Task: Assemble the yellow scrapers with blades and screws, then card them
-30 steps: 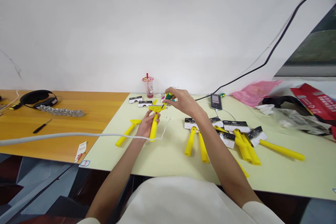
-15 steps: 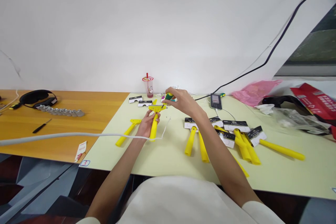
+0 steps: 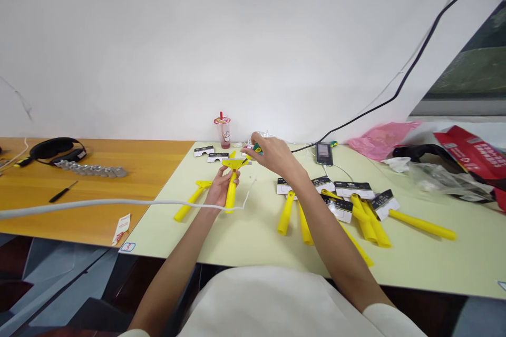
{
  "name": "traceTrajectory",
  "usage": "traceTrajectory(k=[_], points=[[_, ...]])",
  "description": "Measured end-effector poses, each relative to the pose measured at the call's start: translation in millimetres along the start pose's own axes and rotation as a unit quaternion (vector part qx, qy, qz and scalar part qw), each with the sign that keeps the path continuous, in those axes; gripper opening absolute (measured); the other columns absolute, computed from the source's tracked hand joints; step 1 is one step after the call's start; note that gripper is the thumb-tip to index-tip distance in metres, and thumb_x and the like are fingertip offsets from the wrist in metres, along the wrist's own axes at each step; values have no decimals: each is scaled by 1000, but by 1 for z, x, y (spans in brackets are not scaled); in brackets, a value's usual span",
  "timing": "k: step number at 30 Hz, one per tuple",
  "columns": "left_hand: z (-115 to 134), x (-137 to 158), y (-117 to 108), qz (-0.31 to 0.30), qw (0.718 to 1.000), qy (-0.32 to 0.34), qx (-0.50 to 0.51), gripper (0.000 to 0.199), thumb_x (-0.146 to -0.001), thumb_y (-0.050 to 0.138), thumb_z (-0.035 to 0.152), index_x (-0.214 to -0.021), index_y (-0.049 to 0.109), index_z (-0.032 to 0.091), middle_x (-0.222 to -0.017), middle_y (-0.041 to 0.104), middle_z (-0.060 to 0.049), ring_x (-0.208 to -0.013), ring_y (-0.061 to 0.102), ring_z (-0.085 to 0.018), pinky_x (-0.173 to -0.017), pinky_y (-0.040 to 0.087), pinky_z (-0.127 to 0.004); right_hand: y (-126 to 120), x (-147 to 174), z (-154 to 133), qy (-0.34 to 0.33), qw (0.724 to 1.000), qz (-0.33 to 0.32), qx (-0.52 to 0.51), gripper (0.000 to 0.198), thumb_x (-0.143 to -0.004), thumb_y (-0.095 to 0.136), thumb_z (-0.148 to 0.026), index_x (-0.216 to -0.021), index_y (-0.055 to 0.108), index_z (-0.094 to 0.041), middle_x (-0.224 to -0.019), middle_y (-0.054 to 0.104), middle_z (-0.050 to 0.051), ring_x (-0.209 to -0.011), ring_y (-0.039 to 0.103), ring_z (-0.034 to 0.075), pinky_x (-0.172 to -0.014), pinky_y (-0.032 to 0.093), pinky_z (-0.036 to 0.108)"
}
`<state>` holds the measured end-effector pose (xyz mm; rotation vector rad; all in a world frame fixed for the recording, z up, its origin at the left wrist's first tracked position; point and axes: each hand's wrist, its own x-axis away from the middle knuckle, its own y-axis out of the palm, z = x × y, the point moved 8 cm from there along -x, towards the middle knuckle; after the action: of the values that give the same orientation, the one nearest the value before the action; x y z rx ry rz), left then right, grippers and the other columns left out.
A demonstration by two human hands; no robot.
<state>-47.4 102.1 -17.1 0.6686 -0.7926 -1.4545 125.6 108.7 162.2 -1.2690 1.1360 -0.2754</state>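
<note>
My left hand [image 3: 218,188] is closed around the handle of a yellow scraper [image 3: 231,196], holding it upright above the table with its wide head at the top. My right hand [image 3: 279,157] grips a screwdriver [image 3: 258,148] by its green handle. The shaft points down and left to the scraper's head; whether the tip sits in a screw is too small to tell. To the left of my left hand lies another yellow scraper [image 3: 190,204]. Two black-and-white cards [image 3: 218,157] rest behind my hands, partly covering a further yellow piece there.
Several yellow scrapers [image 3: 285,216] with black-and-white cards [image 3: 354,189] lie to the right. A cup with a straw [image 3: 225,134] stands by the wall near a phone-like device [image 3: 324,154]. A white cable [image 3: 118,201] crosses in front. Headphones [image 3: 55,148] and a black screwdriver [image 3: 63,191] lie on the wooden table.
My right hand has shifted slightly on the screwdriver, with its fingers and wrist turned a little. The left hand and scraper have barely moved; the whole view has shifted slightly.
</note>
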Motion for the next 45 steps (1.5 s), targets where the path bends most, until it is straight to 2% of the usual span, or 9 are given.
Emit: traceTrajectory(k=[6, 14, 18, 22, 28, 31, 37, 41, 45], points=[[1, 2, 2, 1, 1000, 1, -2, 48, -82, 85, 2, -116, 61, 25, -121, 73, -7, -98, 74, -15, -71, 54, -20, -4, 8, -11, -20, 999, -34, 8, 24, -108, 59, -35, -128, 59, -21, -88, 79, 9, -73, 69, 29, -63, 30, 34], [2, 2, 1, -11, 1000, 21, -19, 47, -82, 87, 5, -115, 60, 26, -119, 74, -5, -100, 75, -16, -73, 54, -21, -7, 8, -13, 12, 999, -41, 24, 27, -115, 52, -46, -123, 58, -20, -91, 78, 13, -77, 70, 32, -64, 35, 35], [3, 2, 1, -14, 1000, 22, -13, 48, -82, 87, 5, -117, 61, 26, -122, 74, -6, -100, 75, -16, -72, 54, -21, -12, 14, -16, -30, 998, -30, -46, 22, -106, 57, -30, -126, 55, -21, -124, 73, 17, -95, 70, 31, -69, 45, 37], [5, 3, 4, -31, 999, 27, -11, 47, -83, 87, 6, -116, 63, 27, -122, 74, -6, -101, 74, -16, -73, 53, -22, -17, 17, -24, -86, 980, -35, -174, 23, -105, 51, -21, -128, 52, -24, -130, 71, 12, -101, 71, 27, -83, 53, 39], [6, 6, 11, -51, 998, 30, 6, 46, -81, 88, 5, -114, 64, 27, -120, 73, -5, -98, 73, -15, -71, 51, -21, -19, 31, -32, -111, 974, 52, -189, 16, -113, 52, -32, -128, 56, -27, -126, 71, 11, -103, 72, 27, -90, 56, 41], [4, 6, 11, -54, 998, 28, -2, 45, -83, 88, 6, -115, 64, 27, -118, 73, -5, -99, 73, -16, -72, 52, -22, -1, 48, -20, -74, 970, 104, -205, 19, -114, 51, -39, -127, 54, -27, -125, 69, 15, -106, 71, 29, -93, 59, 45], [2, 4, 10, -43, 998, 28, -28, 47, -80, 89, 5, -114, 63, 25, -112, 72, -5, -100, 73, -17, -73, 53, -23, 40, 82, 5, -41, 924, 223, -308, 29, -111, 49, -35, -138, 40, -30, -140, 65, 19, -138, 66, 32, -115, 55, 58], [2, 4, 12, -51, 997, 35, -43, 47, -80, 91, 7, -112, 62, 25, -109, 72, -5, -98, 72, -17, -73, 53, -24, 56, 89, 12, -9, 930, 230, -287, 31, -114, 47, -42, -142, 39, -31, -136, 71, 17, -134, 70, 30, -114, 58, 57], [2, 4, 15, -61, 996, 41, -54, 48, -78, 93, 8, -111, 62, 24, -108, 71, -5, -98, 73, -18, -73, 53, -24, 53, 92, 17, -5, 928, 267, -259, 27, -113, 49, -43, -137, 43, -31, -125, 74, 15, -123, 73, 31, -110, 58, 56]])
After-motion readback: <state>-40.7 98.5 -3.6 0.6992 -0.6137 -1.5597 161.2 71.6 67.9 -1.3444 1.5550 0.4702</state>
